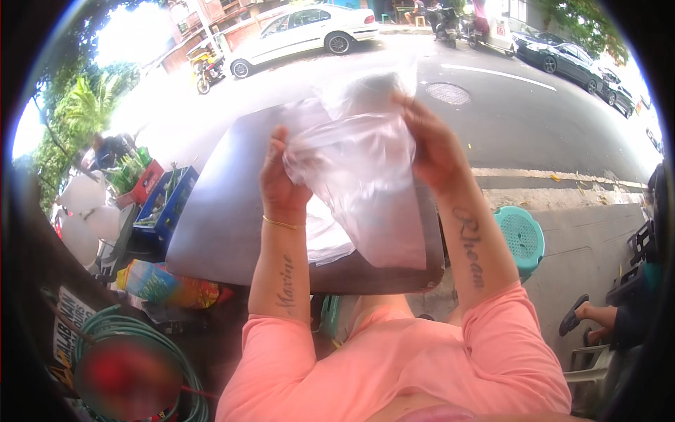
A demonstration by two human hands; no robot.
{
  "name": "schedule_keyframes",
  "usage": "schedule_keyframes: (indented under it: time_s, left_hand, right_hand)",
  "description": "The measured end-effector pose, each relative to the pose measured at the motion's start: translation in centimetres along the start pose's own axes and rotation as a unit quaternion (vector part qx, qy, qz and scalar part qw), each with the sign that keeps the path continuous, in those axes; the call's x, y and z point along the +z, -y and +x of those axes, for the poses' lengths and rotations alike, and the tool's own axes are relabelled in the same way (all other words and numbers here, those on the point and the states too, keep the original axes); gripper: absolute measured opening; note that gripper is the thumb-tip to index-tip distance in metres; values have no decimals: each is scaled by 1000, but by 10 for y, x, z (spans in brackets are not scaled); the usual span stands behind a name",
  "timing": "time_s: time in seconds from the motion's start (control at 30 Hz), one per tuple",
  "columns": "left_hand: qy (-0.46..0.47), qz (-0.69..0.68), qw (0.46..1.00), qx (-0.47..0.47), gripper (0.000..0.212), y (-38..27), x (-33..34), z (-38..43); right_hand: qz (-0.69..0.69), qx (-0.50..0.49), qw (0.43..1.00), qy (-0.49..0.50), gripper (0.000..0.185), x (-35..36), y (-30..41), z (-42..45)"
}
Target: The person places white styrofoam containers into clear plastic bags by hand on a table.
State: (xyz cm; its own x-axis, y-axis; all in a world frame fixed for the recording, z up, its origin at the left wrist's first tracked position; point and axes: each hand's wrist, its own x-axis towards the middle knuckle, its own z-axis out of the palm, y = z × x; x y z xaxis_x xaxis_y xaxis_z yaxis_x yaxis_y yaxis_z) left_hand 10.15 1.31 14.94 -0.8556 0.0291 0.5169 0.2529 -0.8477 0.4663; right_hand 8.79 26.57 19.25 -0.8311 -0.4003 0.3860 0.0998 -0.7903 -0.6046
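A thin, translucent plastic bag [364, 153] is stretched between my two hands above a dark table [211, 221]. My left hand [282, 171] grips its left edge near the gathered part. On the other side, my right hand [435, 140] holds the bag's right edge, fingers blurred by motion. The bag's top flares up and away from me, while its lower part hangs down over the near side of the table. Below it, between my forearms, lies a white sheet-like item [328, 232], possibly more plastic, partly covered by the bag.
A turquoise plastic stool [519, 237] stands right of the table. Blue [166, 203] and red [142, 184] bottle crates sit at the left, near a coiled green hose [132, 327]. Beyond is a street with a white car [311, 31]. A person's leg [598, 314] shows at the right.
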Motion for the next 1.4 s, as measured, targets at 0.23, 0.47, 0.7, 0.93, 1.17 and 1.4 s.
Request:
schedule_keyframes:
  time_s: [0.23,0.47,0.7,0.93,1.17,1.4]
  left_hand:
    - [181,-26,983,-21,63,9,57,80]
    - [144,-116,979,-81,73,44,-9,67]
    - [29,-145,986,-79,69,73,-50,49]
    - [-188,27,974,-124,72,100,-79,38]
    - [47,305,948,-72,86,67,-10,58]
    - [8,387,916,-105,56,102,-8,45]
  right_hand:
    - [116,-113,985,60,55,-14,67,72]
    - [242,-138,957,-87,69,-51,10,38]
    - [330,-145,930,-68,81,-94,-43,10]
    - [227,-53,924,-304,66,-159,-63,-8]
    - [-272,-265,917,-126,73,-61,-4,41]
    - [-387,-163,896,-141,66,-89,-51,37]
